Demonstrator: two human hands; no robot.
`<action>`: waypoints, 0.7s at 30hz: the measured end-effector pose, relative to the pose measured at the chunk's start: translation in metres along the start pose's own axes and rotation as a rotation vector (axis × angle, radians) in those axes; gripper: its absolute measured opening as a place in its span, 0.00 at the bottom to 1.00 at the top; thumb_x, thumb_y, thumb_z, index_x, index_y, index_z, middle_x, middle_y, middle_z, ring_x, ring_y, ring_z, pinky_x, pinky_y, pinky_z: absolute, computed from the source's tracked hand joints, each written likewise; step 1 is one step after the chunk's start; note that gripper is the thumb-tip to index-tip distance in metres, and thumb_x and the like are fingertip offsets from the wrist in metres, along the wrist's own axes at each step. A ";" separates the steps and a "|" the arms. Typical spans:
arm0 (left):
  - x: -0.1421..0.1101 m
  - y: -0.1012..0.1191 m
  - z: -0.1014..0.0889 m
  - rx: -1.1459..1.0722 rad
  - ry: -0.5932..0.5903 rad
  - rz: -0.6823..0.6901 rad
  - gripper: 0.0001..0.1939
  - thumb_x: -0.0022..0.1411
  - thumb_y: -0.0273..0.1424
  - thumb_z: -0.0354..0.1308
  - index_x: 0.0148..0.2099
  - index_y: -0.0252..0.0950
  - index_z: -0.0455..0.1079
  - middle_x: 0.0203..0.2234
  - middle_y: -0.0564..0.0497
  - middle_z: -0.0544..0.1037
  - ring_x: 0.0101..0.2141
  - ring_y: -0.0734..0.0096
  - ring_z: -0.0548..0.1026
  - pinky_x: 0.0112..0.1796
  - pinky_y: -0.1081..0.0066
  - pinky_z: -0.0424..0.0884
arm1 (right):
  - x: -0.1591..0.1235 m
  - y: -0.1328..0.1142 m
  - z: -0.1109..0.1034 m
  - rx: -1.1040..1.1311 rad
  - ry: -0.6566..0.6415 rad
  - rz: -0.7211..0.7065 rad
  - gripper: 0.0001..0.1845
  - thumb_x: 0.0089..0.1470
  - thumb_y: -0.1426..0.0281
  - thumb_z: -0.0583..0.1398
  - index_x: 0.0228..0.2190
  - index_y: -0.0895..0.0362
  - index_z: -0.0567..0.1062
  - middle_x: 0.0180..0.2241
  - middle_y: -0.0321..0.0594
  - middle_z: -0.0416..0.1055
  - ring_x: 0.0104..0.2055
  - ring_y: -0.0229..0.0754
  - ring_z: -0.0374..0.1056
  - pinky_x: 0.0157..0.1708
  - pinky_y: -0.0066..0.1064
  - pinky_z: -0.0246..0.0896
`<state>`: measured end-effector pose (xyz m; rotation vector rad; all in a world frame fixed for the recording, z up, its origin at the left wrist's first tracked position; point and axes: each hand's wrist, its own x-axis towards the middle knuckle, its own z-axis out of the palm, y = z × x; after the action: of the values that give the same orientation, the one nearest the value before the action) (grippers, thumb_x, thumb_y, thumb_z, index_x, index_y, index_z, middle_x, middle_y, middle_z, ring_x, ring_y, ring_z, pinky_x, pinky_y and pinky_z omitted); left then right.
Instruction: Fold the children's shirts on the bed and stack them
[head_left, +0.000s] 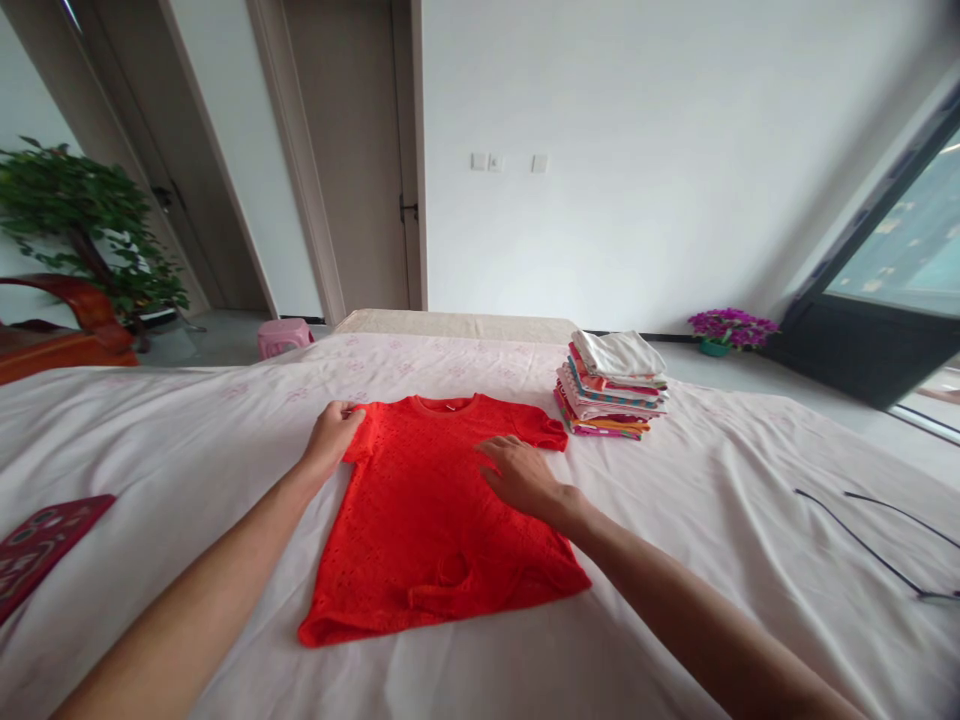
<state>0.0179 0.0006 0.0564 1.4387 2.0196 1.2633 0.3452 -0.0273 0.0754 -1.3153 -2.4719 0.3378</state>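
Observation:
A red short-sleeved shirt [412,500] with small eyelet holes lies spread on a pale sheet [247,400], its collar pointing away from me. Near the bottom hem, a fold or tie of the same red cloth stands up a little. My left hand [335,435] is closed on the edge of the left sleeve, thumb and fingers together. Over the right half of the chest is my right hand [521,475], open, palm down with fingers stretched; whether it presses on the cloth I cannot tell. The right sleeve lies just beyond it.
A stack of folded clothes [611,385] stands beyond the right sleeve. Eyeglasses [919,592] lie at the right, and a dark red box or booklet [52,545] at the left. Beyond the bed are a pink stool [283,338] and purple flowers [731,328].

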 end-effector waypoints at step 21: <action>-0.103 0.029 -0.035 0.765 -0.390 0.228 0.20 0.61 0.46 0.52 0.47 0.38 0.65 0.38 0.45 0.80 0.37 0.62 0.79 0.34 0.69 0.65 | 0.118 -0.052 0.056 0.100 0.023 0.224 0.29 0.56 0.63 0.55 0.59 0.46 0.65 0.57 0.46 0.62 0.50 0.51 0.69 0.45 0.41 0.65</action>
<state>0.0524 -0.1043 0.0781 2.0862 2.1827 0.1910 0.2220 0.0391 0.0617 -1.5474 -2.2613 0.4893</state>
